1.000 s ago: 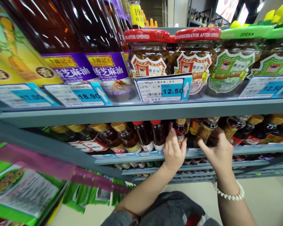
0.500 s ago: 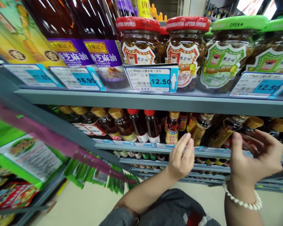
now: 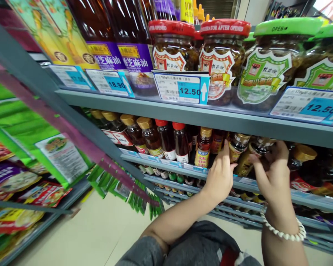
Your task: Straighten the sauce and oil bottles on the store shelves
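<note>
Both hands are up at the second shelf point(image 3: 183, 168). The left hand point(image 3: 220, 175) is open-ish, fingers resting against a small bottle with a gold cap point(image 3: 236, 146) at its 1 o'clock. The right hand point(image 3: 272, 173) wraps around a tilted dark bottle point(image 3: 252, 155), right at its 10 o'clock.

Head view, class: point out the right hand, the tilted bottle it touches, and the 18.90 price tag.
right hand point(image 3: 272, 177), head view, back of the hand
tilted bottle point(image 3: 245, 162), head view, its label
18.90 price tag point(image 3: 113, 83), head view, blue price panel
</note>
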{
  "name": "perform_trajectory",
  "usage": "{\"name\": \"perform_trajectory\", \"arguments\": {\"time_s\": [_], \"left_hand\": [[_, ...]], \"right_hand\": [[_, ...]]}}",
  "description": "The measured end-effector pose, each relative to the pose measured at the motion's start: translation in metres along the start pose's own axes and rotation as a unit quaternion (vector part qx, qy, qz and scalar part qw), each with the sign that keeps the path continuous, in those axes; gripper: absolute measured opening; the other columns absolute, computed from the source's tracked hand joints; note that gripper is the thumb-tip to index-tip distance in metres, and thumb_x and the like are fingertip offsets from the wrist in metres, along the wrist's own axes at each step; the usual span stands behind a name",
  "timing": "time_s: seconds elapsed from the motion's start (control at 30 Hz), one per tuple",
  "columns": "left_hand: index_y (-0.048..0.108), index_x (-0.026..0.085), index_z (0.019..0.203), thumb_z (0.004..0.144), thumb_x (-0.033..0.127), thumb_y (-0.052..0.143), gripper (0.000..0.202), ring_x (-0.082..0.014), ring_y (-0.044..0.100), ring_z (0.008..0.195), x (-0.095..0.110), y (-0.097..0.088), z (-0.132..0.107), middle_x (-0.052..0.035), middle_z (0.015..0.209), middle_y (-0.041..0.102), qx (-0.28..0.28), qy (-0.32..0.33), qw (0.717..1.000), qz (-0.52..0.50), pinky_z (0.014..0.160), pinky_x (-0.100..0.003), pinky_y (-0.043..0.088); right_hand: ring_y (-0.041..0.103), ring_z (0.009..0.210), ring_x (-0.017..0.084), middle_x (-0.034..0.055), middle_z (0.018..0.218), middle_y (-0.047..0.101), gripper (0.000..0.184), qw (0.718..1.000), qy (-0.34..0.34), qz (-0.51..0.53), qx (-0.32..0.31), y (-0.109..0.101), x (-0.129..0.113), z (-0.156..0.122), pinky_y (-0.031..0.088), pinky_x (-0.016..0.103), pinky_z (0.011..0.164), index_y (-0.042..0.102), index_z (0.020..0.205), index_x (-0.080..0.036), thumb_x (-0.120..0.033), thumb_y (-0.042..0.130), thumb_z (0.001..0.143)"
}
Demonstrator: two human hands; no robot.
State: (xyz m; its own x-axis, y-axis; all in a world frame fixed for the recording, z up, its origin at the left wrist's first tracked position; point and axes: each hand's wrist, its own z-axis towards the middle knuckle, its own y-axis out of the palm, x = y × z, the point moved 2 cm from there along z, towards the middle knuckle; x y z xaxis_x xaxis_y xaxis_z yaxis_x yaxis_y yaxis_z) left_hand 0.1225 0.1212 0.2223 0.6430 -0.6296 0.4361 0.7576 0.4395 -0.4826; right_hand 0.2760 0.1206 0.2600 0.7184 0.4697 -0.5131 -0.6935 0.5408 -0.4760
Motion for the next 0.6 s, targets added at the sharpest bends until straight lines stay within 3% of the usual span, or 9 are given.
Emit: {"name": "perform_trajectory", "arguments": {"time_s": [0.1,0.23,0.3,0.37,0.43,0.47,0.53,0.6], "left_hand": [[-0.004,0.011,0.164,0.104,0.018,0.040,0.074,-0.0265,0.040,0.144,-0.003,-0.008,0.000,-0.0224,0.151,0.039,-0.011,-0.025,1.000,0.005,0.116,-0.033,0.040],[-0.013,0.010,0.163,0.104,0.017,0.037,0.077,-0.0257,0.040,0.144,-0.002,-0.013,-0.003,-0.0218,0.154,0.036,-0.004,-0.024,0.999,0.036,0.117,-0.031,0.038],[-0.007,0.008,0.163,0.104,0.019,0.039,0.076,-0.0249,0.039,0.144,-0.001,-0.011,-0.006,-0.0218,0.153,0.037,0.003,-0.030,0.998,0.046,0.118,-0.029,0.036],[-0.001,0.005,0.163,0.104,0.024,0.041,0.075,-0.0253,0.040,0.144,-0.001,-0.008,-0.009,-0.0224,0.153,0.036,0.008,-0.037,0.998,0.054,0.117,-0.028,0.036],[0.003,0.004,0.162,0.104,0.030,0.043,0.075,-0.0268,0.040,0.144,-0.001,-0.004,-0.011,-0.0233,0.154,0.035,0.013,-0.036,0.997,0.062,0.117,-0.030,0.037],[0.002,0.004,0.162,0.104,0.031,0.044,0.076,-0.0275,0.039,0.144,-0.001,-0.002,-0.013,-0.0238,0.154,0.034,0.016,-0.035,0.997,0.065,0.117,-0.032,0.037],[0.000,0.003,0.162,0.103,0.034,0.047,0.081,-0.0277,0.032,0.148,0.000,0.001,-0.015,-0.0254,0.156,0.029,0.021,-0.032,0.997,0.064,0.119,-0.033,0.034],[-0.005,0.000,0.161,0.102,0.038,0.050,0.089,-0.0253,0.021,0.153,0.000,0.004,-0.016,-0.0281,0.159,0.022,0.031,-0.030,0.997,0.062,0.122,-0.032,0.029]], "right_hand": [[0.062,0.115,0.013,0.0126,0.139,0.050,0.078,0.997,-0.036,0.059,-0.035,0.011,0.000,0.001,0.054,0.020,0.094,0.024,0.159,-0.026,-0.021,0.064,0.092],[0.059,0.120,0.012,0.0107,0.143,0.047,0.083,0.995,-0.034,0.083,-0.046,0.015,-0.004,-0.002,0.052,0.019,0.097,0.022,0.160,-0.030,-0.020,0.067,0.090],[0.059,0.121,0.012,0.0098,0.141,0.050,0.076,0.993,-0.016,0.117,-0.010,0.006,-0.009,0.000,0.052,0.020,0.099,0.030,0.157,-0.030,-0.020,0.066,0.091],[0.062,0.116,0.014,0.0092,0.132,0.058,0.065,0.990,0.004,0.121,0.076,-0.012,-0.014,0.005,0.053,0.025,0.098,0.040,0.153,-0.029,-0.020,0.064,0.093],[0.066,0.104,0.022,0.0108,0.117,0.065,0.043,0.990,0.011,0.020,0.136,-0.031,-0.020,0.015,0.054,0.035,0.090,0.056,0.138,-0.021,-0.024,0.059,0.095],[0.067,0.099,0.027,0.0130,0.110,0.067,0.031,0.989,0.010,-0.078,0.128,-0.037,-0.022,0.023,0.052,0.040,0.084,0.062,0.123,-0.015,-0.029,0.056,0.096],[0.065,0.091,0.039,0.0176,0.094,0.066,0.029,0.973,-0.025,-0.222,0.064,-0.041,-0.024,0.041,0.049,0.048,0.076,0.061,0.094,-0.011,-0.034,0.044,0.098],[0.065,0.090,0.040,0.0179,0.082,0.063,0.031,0.973,-0.054,-0.224,0.007,-0.037,-0.023,0.060,0.048,0.054,0.083,0.056,0.083,-0.014,-0.035,0.037,0.097]]}}
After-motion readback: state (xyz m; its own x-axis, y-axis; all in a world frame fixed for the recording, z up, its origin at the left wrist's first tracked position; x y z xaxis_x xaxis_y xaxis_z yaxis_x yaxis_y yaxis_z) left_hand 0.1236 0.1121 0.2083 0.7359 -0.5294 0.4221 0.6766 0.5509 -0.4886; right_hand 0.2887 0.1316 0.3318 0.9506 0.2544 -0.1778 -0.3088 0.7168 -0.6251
